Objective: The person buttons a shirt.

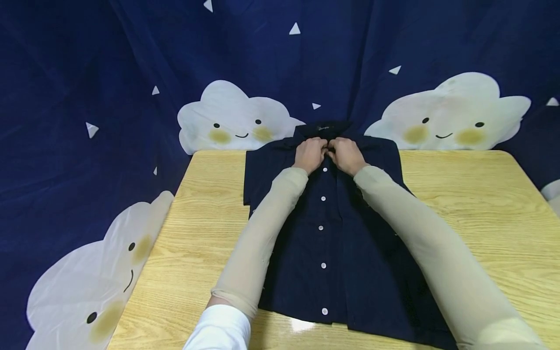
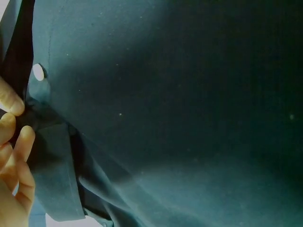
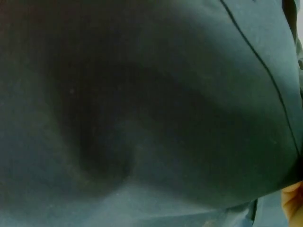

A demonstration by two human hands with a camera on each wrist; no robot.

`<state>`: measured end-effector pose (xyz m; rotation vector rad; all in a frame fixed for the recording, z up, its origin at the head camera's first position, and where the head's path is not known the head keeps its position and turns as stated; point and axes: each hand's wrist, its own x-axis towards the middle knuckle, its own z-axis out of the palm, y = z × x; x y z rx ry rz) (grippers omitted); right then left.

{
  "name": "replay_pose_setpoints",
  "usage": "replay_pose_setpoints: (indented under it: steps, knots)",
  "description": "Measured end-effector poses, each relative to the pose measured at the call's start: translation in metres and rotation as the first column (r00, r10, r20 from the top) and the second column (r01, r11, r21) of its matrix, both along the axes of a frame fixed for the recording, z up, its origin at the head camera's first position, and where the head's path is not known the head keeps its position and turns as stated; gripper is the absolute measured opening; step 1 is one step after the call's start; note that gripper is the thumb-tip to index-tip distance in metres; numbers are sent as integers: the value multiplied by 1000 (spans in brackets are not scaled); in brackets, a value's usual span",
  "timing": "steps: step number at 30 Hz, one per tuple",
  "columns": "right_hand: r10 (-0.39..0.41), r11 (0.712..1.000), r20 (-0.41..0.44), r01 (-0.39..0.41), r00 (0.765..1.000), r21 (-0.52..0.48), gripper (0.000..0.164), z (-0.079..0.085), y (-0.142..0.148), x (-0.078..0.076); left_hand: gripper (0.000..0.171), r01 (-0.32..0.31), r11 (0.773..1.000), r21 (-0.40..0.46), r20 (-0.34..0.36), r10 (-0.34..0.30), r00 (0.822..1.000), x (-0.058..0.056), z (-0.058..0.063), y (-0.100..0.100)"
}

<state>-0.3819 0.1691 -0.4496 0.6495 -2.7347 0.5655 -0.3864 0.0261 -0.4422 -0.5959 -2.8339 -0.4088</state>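
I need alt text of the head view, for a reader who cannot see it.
A person's left hand and right hand pinch the front of a dark shirt just below its collar. The shirt lies spread on a wood-grain table, white buttons showing, before a navy backdrop with smiling clouds.

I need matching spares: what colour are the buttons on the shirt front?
The buttons are white; the head view shows them best.

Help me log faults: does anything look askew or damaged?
The dark shirt looks slightly askew: its bottom edge slants lower toward the right, with a step beside the lowest button. No damage shows.
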Motion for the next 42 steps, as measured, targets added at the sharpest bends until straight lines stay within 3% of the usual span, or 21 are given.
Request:
replay_pose_setpoints:
  steps: [8, 16, 25, 32, 42]
  knots:
    - [-7, 999, -12, 8, 1000, 49, 11, 1, -1, 1, 12, 19, 1000, -1, 30, -19, 999, -1, 2, -2]
    - [12, 1000, -26, -12, 1000, 18, 8, -1, -2, 2, 11, 56, 998, -13, 50, -55, 997, 0, 4, -2]
    - [-8, 999, 17, 7, 1000, 33, 8, 2, -1, 2, 3, 62, 995, 82, 45, -66, 997, 1, 0, -4]
    - [-12, 1000, 28, 12, 1000, 1, 4, 2, -2, 2, 13, 33, 999, 14, 44, -34, 998, 0, -1, -5]
    - [-36, 999, 25, 37, 999, -22, 13, 3, 0, 1, 11, 14, 998, -60, -21, -16, 1000, -1, -1, -1]
